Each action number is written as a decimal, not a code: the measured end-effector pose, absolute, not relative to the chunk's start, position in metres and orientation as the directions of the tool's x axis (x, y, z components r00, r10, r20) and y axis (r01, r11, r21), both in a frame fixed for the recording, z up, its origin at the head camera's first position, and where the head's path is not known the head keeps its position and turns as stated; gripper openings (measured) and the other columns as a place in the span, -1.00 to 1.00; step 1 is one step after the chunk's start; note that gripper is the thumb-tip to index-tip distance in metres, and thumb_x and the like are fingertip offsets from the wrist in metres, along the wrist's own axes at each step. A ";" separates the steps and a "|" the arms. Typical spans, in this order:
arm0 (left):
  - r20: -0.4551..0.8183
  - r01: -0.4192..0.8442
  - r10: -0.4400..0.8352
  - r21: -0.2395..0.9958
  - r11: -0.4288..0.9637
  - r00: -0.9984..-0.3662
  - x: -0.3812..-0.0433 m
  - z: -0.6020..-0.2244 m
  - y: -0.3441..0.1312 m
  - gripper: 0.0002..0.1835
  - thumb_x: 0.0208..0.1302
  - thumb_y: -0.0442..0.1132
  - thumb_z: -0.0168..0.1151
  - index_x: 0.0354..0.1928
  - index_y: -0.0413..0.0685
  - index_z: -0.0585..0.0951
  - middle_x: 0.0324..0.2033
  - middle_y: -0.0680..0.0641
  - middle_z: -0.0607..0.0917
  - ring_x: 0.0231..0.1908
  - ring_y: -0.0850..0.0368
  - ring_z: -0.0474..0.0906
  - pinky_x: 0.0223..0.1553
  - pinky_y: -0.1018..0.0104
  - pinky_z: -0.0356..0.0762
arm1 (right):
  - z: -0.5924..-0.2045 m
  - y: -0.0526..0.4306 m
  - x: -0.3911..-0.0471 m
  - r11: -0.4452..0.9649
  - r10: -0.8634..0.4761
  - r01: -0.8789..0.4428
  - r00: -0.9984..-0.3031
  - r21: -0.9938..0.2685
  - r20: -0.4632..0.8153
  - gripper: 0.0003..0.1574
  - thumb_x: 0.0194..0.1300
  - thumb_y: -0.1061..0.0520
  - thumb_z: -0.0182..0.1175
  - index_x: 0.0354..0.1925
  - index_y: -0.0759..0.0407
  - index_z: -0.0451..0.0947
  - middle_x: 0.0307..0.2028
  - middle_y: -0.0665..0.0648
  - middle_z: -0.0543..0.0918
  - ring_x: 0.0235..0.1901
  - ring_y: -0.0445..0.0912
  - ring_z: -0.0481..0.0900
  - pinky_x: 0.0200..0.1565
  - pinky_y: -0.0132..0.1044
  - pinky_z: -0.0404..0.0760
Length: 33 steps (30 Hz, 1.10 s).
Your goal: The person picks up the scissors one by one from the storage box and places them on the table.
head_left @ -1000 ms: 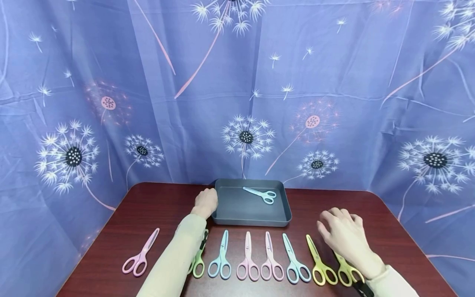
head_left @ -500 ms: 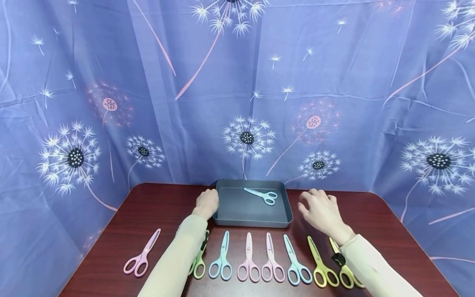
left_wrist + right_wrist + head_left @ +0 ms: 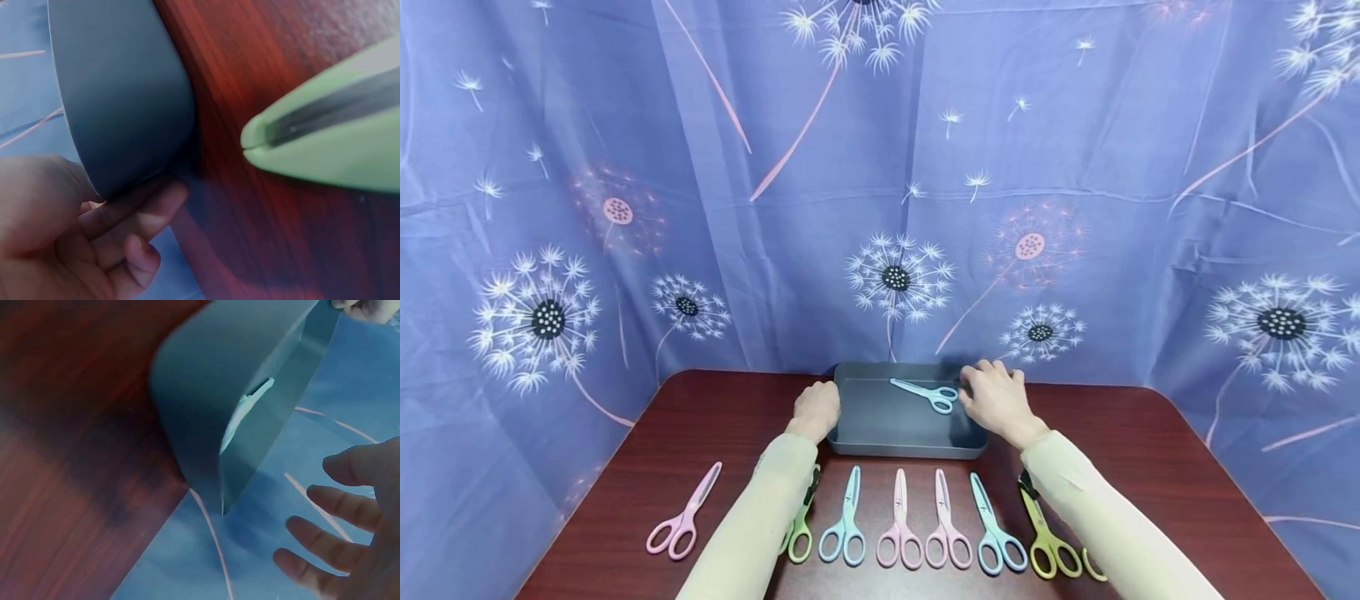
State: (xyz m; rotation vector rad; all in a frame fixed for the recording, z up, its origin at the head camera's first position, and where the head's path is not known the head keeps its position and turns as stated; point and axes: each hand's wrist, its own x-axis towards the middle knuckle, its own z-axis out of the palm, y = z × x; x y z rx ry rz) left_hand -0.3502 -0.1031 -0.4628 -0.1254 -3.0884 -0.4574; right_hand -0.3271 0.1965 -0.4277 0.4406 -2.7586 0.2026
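Note:
A dark grey tray [image 3: 887,425] stands at the back of the table with light-blue scissors [image 3: 916,388] lying in it. My left hand [image 3: 817,408] grips the tray's left side; in the left wrist view its thumb goes behind the rim and its fingers lie against the outer wall. At the tray's right end is my right hand [image 3: 997,400], over the rim in the head view. Its fingers [image 3: 334,503] are spread and hold nothing in the right wrist view. Closed green scissors [image 3: 325,169] lie near the tray's left end, partly under my left sleeve.
Along the front lie pink scissors [image 3: 687,518] at far left, light-blue scissors [image 3: 851,510], two pink pairs, more blue scissors [image 3: 988,517] and yellow-green scissors [image 3: 1040,521]. My right sleeve covers most of another yellow-green pair. A blue dandelion-print curtain [image 3: 820,283] hangs behind the table.
My right hand has moved from above the rightmost yellow-green scissors, left and away from me, to the tray's right end. The left hand stays on the tray.

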 end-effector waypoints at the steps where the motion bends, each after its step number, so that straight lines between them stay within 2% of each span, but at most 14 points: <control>1: 0.032 0.080 0.074 0.292 0.953 -0.997 -0.350 -0.463 -0.104 -0.80 0.29 -0.45 0.14 -0.50 -0.18 0.61 -0.51 -0.15 0.63 -0.47 -0.06 0.59 -0.46 0.10 0.55 | -0.428 0.193 -0.332 0.942 -0.276 -0.323 -0.897 -0.086 0.345 -0.80 0.25 0.01 0.23 -0.18 0.05 0.63 -0.20 0.14 0.57 -0.10 0.15 0.45 -0.12 0.25 0.29; 8: 0.036 0.082 0.075 0.298 0.951 -0.997 -0.348 -0.463 -0.106 -0.79 0.28 -0.46 0.15 -0.52 -0.17 0.60 -0.56 -0.13 0.60 -0.52 -0.03 0.56 -0.50 0.14 0.52 | -0.427 0.173 -0.352 0.954 -0.254 -0.286 -0.929 -0.088 0.270 -0.71 0.27 0.00 0.21 -0.09 0.08 0.64 -0.16 0.17 0.56 -0.04 0.16 0.43 -0.06 0.28 0.27; 15: 0.030 0.077 0.072 0.306 0.949 -0.997 -0.349 -0.462 -0.105 -0.81 0.31 -0.44 0.14 -0.48 -0.18 0.60 -0.56 -0.13 0.58 -0.54 -0.01 0.53 -0.51 0.14 0.50 | -0.433 0.162 -0.367 0.961 -0.250 -0.267 -0.950 -0.071 0.185 -0.87 0.19 0.00 0.22 -0.36 0.01 0.58 -0.22 0.13 0.54 -0.05 0.14 0.41 -0.04 0.26 0.26; 22: 0.028 0.070 0.065 0.302 0.951 -0.998 -0.347 -0.464 -0.104 -0.80 0.32 -0.43 0.14 -0.48 -0.16 0.61 -0.54 -0.13 0.60 -0.50 -0.03 0.56 -0.48 0.13 0.52 | -0.443 0.158 -0.372 0.971 -0.221 -0.229 -0.969 -0.063 0.115 -0.82 0.14 -0.03 0.30 -0.36 0.03 0.62 -0.18 0.16 0.59 -0.03 0.15 0.42 -0.03 0.29 0.23; 33: 0.025 0.073 0.068 0.300 0.951 -0.997 -0.348 -0.462 -0.104 -0.79 0.31 -0.43 0.15 -0.50 -0.16 0.61 -0.55 -0.12 0.59 -0.51 -0.03 0.56 -0.49 0.14 0.52 | -0.449 0.158 -0.376 0.979 -0.190 -0.194 -0.980 -0.065 0.061 -0.79 0.18 -0.01 0.27 -0.53 0.00 0.56 -0.18 0.14 0.64 -0.06 0.14 0.41 -0.01 0.34 0.15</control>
